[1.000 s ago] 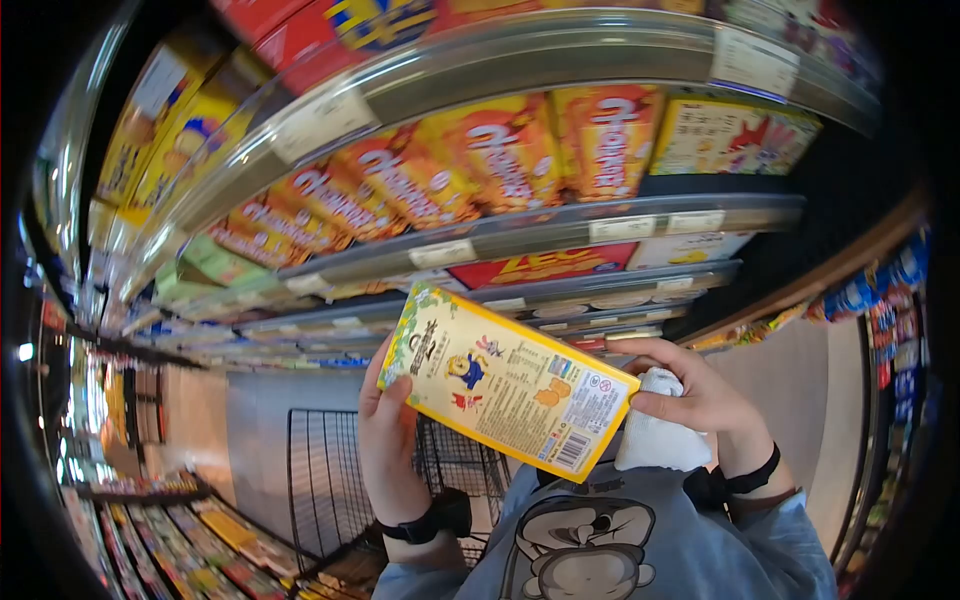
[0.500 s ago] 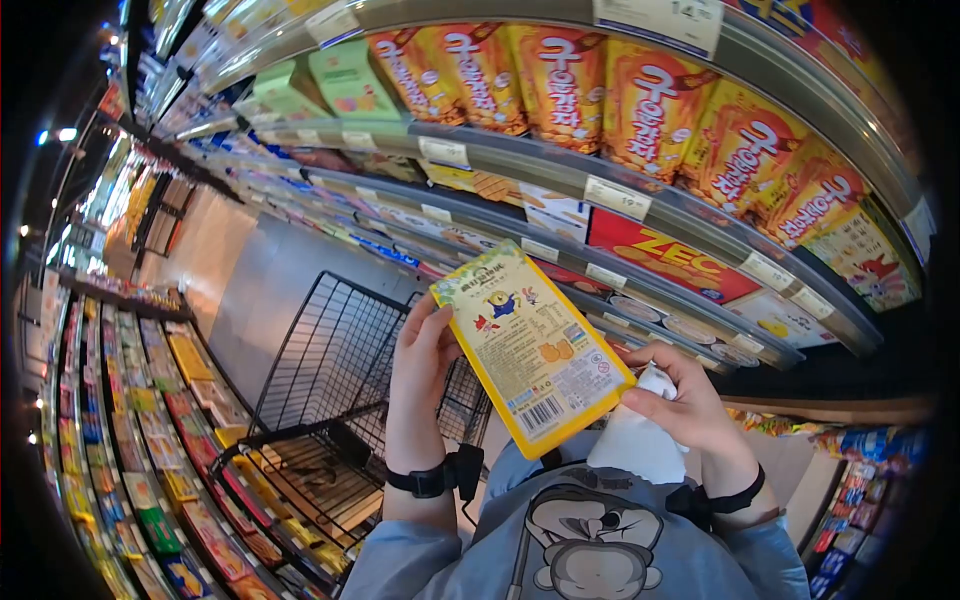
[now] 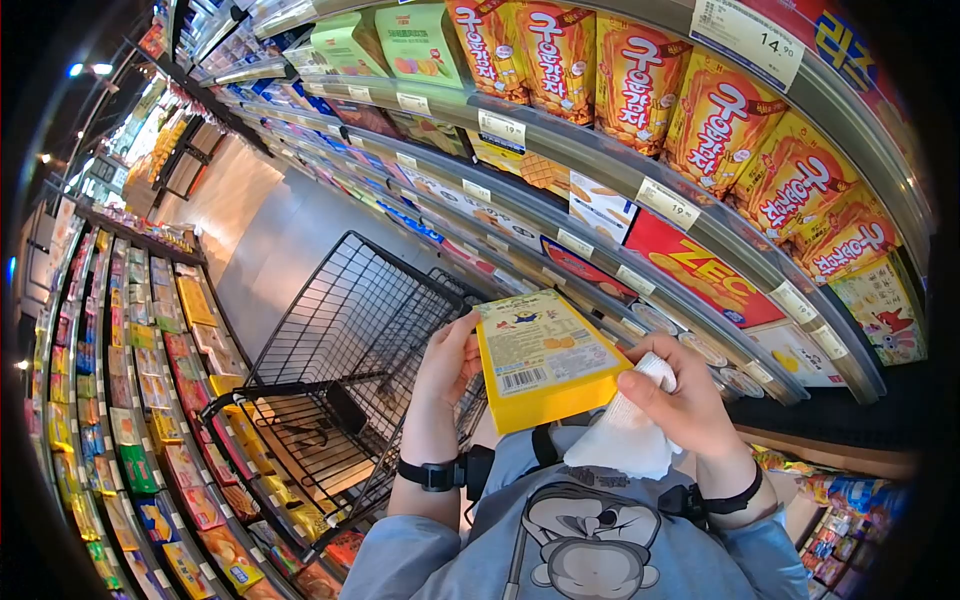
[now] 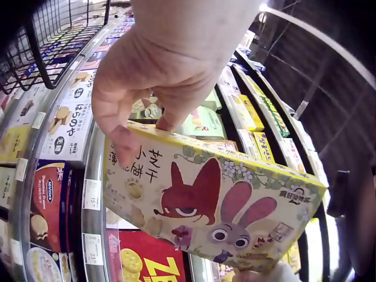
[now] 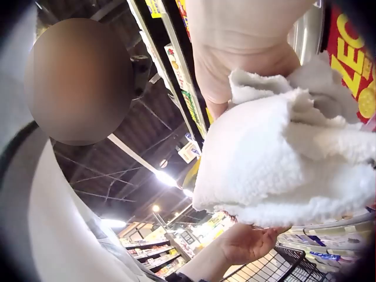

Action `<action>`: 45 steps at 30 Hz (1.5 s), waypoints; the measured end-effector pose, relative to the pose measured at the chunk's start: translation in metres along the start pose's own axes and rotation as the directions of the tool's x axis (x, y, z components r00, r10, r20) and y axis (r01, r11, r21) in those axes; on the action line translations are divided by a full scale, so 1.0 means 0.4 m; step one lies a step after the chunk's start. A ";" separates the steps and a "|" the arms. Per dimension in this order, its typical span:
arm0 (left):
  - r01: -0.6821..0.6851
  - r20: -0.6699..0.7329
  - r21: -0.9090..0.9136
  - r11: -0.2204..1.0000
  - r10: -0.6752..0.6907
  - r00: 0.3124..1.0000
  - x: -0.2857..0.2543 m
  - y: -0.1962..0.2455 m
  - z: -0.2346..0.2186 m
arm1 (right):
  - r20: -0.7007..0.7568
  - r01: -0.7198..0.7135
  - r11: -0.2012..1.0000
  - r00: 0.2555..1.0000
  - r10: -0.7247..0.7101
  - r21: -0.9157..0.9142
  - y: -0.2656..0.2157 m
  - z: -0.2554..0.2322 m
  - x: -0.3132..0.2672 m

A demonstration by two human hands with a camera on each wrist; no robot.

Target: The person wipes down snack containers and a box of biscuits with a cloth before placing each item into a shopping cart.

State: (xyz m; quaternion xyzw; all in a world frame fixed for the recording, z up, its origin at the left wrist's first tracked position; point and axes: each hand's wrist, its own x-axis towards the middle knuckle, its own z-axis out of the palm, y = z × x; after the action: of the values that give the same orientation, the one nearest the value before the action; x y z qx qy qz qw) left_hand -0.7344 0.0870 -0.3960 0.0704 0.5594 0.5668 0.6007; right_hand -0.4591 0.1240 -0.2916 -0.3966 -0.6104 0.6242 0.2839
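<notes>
A yellow box (image 3: 545, 345) is held between both hands in front of the chest, its printed back facing up in the head view. The left hand (image 3: 447, 362) grips its left end; in the left wrist view the left hand (image 4: 158, 76) pinches the box's edge, and the box front (image 4: 217, 205) shows a fox and a rabbit. The right hand (image 3: 685, 395) holds the right corner, thumb on top, together with a white cloth (image 3: 630, 430). In the right wrist view the cloth (image 5: 282, 158) hides most of the right hand's (image 5: 247, 64) fingers and the box.
A black wire cart (image 3: 340, 320) stands beyond the left hand. Shelves with orange snack bags (image 3: 640, 85), a red ZEC box (image 3: 700, 265) and price tags run along the right. Low shelves of packages (image 3: 150, 420) line the left; a grey floor (image 3: 290, 250) lies between them.
The box has tipped, so its yellow lower side now shows, and its left end has moved right. The head view has turned, bringing more of the cart and left shelves into sight.
</notes>
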 end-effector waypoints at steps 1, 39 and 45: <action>-0.003 -0.005 0.000 1.000 0.003 1.000 -0.005 0.002 0.002 | -0.005 0.003 1.000 1.000 -0.003 0.026 0.003 0.000 0.003; -0.462 0.506 0.096 0.881 0.357 0.785 -0.030 -0.073 0.167 | -0.223 0.499 0.778 0.767 -0.601 -0.382 0.034 -0.052 -0.092; -0.168 0.583 -0.007 0.986 0.141 0.800 0.044 -0.123 0.155 | -0.251 0.412 0.773 0.780 -0.573 -0.483 0.042 -0.062 -0.134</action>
State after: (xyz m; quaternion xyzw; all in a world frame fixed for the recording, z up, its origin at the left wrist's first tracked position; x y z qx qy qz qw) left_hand -0.6628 0.1174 -0.4193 0.2986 0.3542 0.5524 0.6929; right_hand -0.4081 0.0906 -0.2985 -0.3826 -0.7408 0.2957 0.4663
